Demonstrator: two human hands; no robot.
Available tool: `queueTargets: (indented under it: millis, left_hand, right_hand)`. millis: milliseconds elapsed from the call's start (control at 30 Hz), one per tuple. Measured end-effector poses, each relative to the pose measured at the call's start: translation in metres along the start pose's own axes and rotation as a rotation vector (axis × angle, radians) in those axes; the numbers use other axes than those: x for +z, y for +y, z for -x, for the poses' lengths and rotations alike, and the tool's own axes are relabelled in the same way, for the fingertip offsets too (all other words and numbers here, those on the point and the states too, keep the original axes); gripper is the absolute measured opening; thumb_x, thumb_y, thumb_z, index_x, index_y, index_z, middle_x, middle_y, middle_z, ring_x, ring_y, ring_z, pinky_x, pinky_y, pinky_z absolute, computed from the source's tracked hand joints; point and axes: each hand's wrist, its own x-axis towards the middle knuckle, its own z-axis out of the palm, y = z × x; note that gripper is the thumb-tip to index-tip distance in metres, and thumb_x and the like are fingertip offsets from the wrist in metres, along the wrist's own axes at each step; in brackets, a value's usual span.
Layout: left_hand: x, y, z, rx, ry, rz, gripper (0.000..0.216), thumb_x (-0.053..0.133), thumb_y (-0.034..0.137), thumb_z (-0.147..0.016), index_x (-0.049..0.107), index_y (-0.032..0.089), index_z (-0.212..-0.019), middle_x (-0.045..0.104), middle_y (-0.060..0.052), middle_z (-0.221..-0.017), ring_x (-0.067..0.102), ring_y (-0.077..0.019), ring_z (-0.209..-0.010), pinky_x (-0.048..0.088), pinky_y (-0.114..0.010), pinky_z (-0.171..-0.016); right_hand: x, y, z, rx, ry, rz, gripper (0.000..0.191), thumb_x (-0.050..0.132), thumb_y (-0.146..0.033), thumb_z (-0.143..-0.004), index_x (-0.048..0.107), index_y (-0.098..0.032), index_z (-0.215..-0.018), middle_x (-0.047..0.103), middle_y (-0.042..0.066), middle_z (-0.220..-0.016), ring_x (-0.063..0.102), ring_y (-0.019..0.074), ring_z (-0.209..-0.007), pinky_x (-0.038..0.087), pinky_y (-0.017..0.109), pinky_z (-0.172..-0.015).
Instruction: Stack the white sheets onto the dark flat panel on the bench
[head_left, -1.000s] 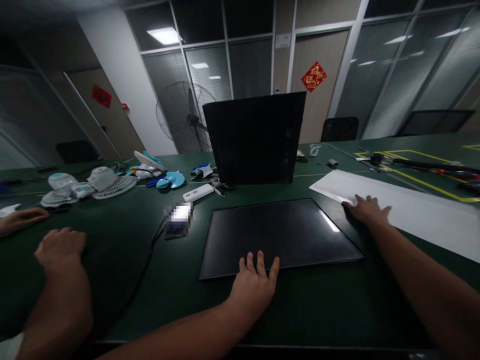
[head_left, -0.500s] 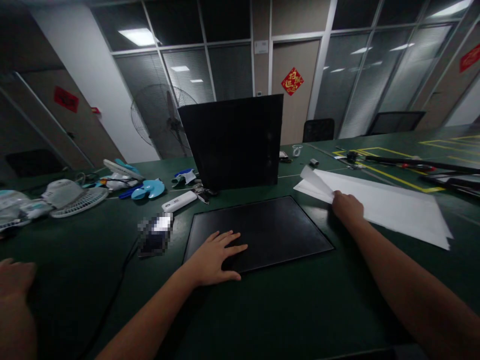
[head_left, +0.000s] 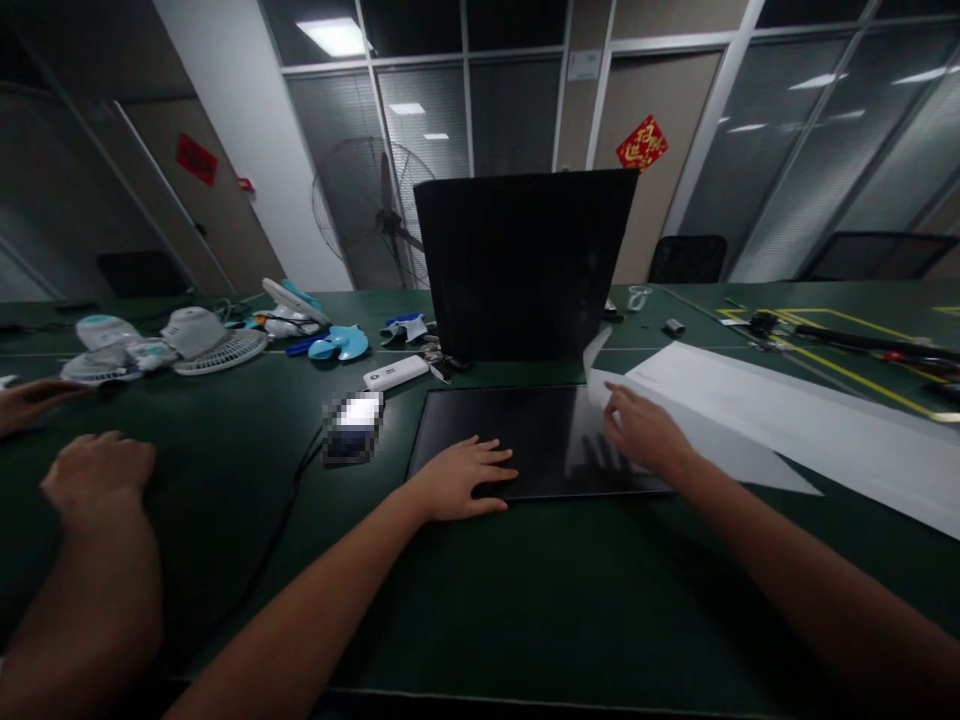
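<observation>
My left hand (head_left: 466, 482) lies flat with fingers spread on the left part of a flat black rectangular panel (head_left: 544, 430). In my right hand (head_left: 646, 432) is the near corner of a thin white sheet of paper (head_left: 731, 450), pinched between thumb and fingers. Its raised edge curls up over the right side of the panel, and the rest trails to the right. Beneath and beyond it lies more white paper (head_left: 795, 395). A large black board (head_left: 525, 270) stands upright just behind the flat panel.
At left are another person's hands (head_left: 101, 470) and forearm. A phone-like pixelated device (head_left: 352, 428) with a black cable lies near a white power strip-like bar (head_left: 396, 373). White fan parts (head_left: 221, 350) and blue fan blades (head_left: 341, 343) sit farther back. Black rods (head_left: 870, 340) lie right.
My right hand has moved left, drawing the top sheet off the other paper and over the panel's right side. My left hand stays on the panel. The view has turned left.
</observation>
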Motion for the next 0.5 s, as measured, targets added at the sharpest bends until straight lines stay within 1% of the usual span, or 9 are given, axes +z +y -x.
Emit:
queueTargets:
  millis: [67, 133, 200, 267, 333, 367, 433, 500]
  left_hand:
    - [0.002, 0.001, 0.002, 0.037, 0.077, -0.027, 0.042, 0.065, 0.049, -0.101, 0.070, 0.026, -0.136, 0.065, -0.008, -0.150, 0.056, -0.0263, -0.144, 0.046, -0.049, -0.119]
    - [0.003, 0.003, 0.005, 0.072, 0.190, -0.089, 0.034, 0.062, 0.046, -0.104, 0.076, 0.023, -0.125, 0.072, -0.008, -0.140, 0.062, -0.0243, -0.137, 0.050, -0.045, -0.115]
    - [0.002, 0.007, 0.006, 0.083, 0.313, -0.170, 0.030, 0.059, 0.042, -0.105, 0.078, 0.023, -0.119, 0.072, -0.008, -0.139, 0.062, -0.0245, -0.136, 0.050, -0.046, -0.115]
    - [0.001, 0.013, 0.006, 0.079, 0.384, -0.234, 0.029, 0.057, 0.039, -0.106, 0.077, 0.024, -0.120, 0.069, -0.008, -0.144, 0.060, -0.0254, -0.138, 0.049, -0.048, -0.116]
    - [0.001, 0.019, 0.004, 0.071, 0.371, -0.265, 0.033, 0.057, 0.042, -0.106, 0.074, 0.024, -0.128, 0.063, -0.010, -0.152, 0.056, -0.0277, -0.142, 0.046, -0.050, -0.118]
    - [0.002, 0.022, 0.002, 0.057, 0.332, -0.269, 0.039, 0.057, 0.046, -0.105, 0.072, 0.024, -0.133, 0.059, -0.011, -0.155, 0.053, -0.0297, -0.145, 0.045, -0.051, -0.119]
    - [0.003, 0.026, -0.003, 0.004, 0.211, -0.260, 0.050, 0.057, 0.056, -0.103, 0.067, 0.024, -0.141, 0.056, -0.012, -0.158, 0.052, -0.0337, -0.146, 0.044, -0.055, -0.119]
    - [0.003, 0.028, -0.005, -0.067, 0.087, -0.233, 0.056, 0.056, 0.062, -0.101, 0.066, 0.025, -0.142, 0.061, -0.012, -0.152, 0.058, -0.0349, -0.140, 0.048, -0.055, -0.115]
  right_hand:
    - [0.009, -0.029, 0.008, -0.126, -0.103, -0.055, 0.035, 0.048, -0.027, -0.099, 0.067, -0.017, -0.127, 0.061, 0.017, -0.150, 0.067, 0.0305, -0.125, 0.053, 0.047, -0.109]
    - [0.015, -0.047, 0.018, -0.195, -0.163, -0.095, 0.037, 0.049, -0.030, -0.101, 0.067, -0.021, -0.132, 0.067, 0.013, -0.142, 0.069, 0.0293, -0.122, 0.055, 0.048, -0.107]
    - [0.015, -0.055, 0.027, -0.226, -0.194, -0.140, 0.039, 0.047, -0.036, -0.104, 0.069, -0.024, -0.135, 0.070, 0.010, -0.140, 0.066, 0.0297, -0.128, 0.053, 0.051, -0.111]
    - [0.010, -0.057, 0.033, -0.254, -0.236, -0.205, 0.041, 0.046, -0.040, -0.106, 0.070, -0.027, -0.137, 0.068, 0.007, -0.144, 0.061, 0.0295, -0.136, 0.050, 0.054, -0.115]
    - [0.004, -0.060, 0.038, -0.305, -0.287, -0.284, 0.043, 0.047, -0.042, -0.106, 0.069, -0.029, -0.140, 0.064, 0.003, -0.149, 0.057, 0.0277, -0.141, 0.046, 0.054, -0.119]
    - [0.001, -0.061, 0.039, -0.338, -0.310, -0.325, 0.044, 0.048, -0.042, -0.106, 0.068, -0.030, -0.143, 0.061, 0.002, -0.153, 0.055, 0.0266, -0.143, 0.045, 0.053, -0.121]
    - [-0.001, -0.063, 0.041, -0.397, -0.341, -0.403, 0.048, 0.050, -0.045, -0.105, 0.063, -0.032, -0.149, 0.052, 0.001, -0.161, 0.051, 0.0247, -0.147, 0.042, 0.050, -0.123]
    - [0.000, -0.056, 0.039, -0.423, -0.301, -0.452, 0.051, 0.051, -0.047, -0.105, 0.060, -0.031, -0.152, 0.047, 0.001, -0.165, 0.047, 0.0240, -0.150, 0.039, 0.048, -0.126]
